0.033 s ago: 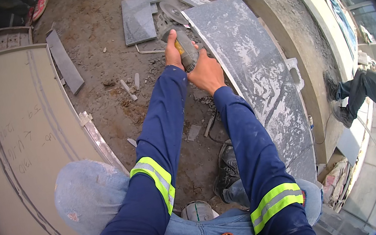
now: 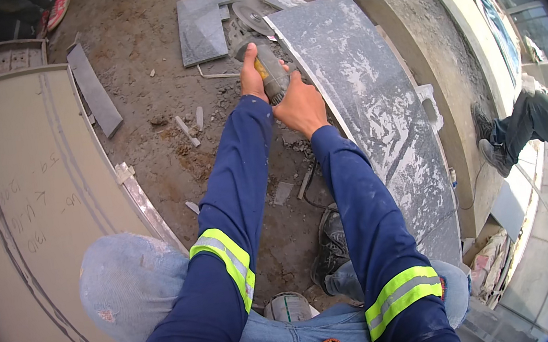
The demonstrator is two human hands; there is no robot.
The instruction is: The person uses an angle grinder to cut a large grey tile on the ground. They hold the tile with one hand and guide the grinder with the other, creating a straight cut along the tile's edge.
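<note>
My left hand (image 2: 251, 77) grips a grey and yellow angle grinder (image 2: 263, 62) with the thumb along its top. My right hand (image 2: 300, 105) is wrapped round the near end of the same tool; some of its fingers are hidden. The grinder's round disc (image 2: 252, 18) is at the far end, beside the corner of a long grey stone slab (image 2: 376, 102) with white smears, whose pale left edge runs close past my right hand. An L-shaped grey stone piece (image 2: 200, 32) lies just left of the disc.
A large marked board (image 2: 36, 202) fills the left, with a narrow stone strip (image 2: 94, 91) beside it. Dusty, rubble-strewn ground (image 2: 168, 157) lies between. Another person's leg (image 2: 532, 130) is on the concrete ledge (image 2: 447, 65) at right; a red shoe (image 2: 59, 11) shows top left.
The other person's leg and foot at the right have shifted very slightly. My hands and the grinder look the same.
</note>
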